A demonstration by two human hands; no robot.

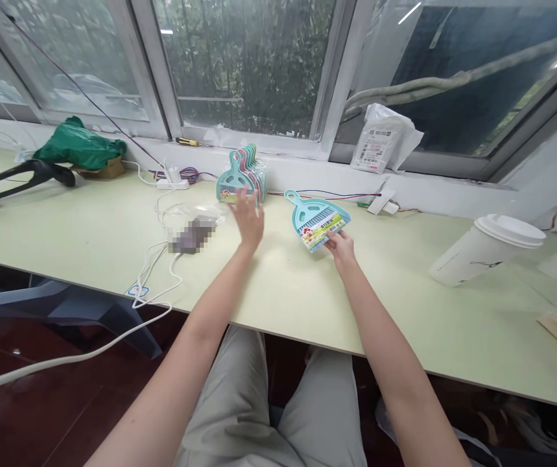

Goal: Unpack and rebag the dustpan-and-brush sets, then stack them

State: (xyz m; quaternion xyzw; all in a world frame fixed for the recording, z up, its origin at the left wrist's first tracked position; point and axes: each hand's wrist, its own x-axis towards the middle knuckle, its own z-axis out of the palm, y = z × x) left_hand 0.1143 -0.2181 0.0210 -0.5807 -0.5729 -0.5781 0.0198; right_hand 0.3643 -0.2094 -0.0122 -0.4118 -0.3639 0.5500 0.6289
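My right hand [342,249] pinches the lower edge of a turquoise mini dustpan [307,211]. A bluish brush with bristles lies in the pan, under a yellow-green and white printed label. Its handle, with a hanging hole, points up and away from me. To the left, a row of similar dustpans [234,175], turquoise and pink, stands upright in clear plastic wrap near the wall. My left hand [249,220] is in front of this row with fingers spread, holding nothing. Its fingertips overlap the front pan's label; whether they touch it I cannot tell.
A white cup with lid [487,250] leans at the right. White cables [154,266] and a blurred-out dark item [193,235] lie left of my hands. Farther left are a green bag [78,146] and a black frame [20,178]. A white package [380,139] rests on the sill.
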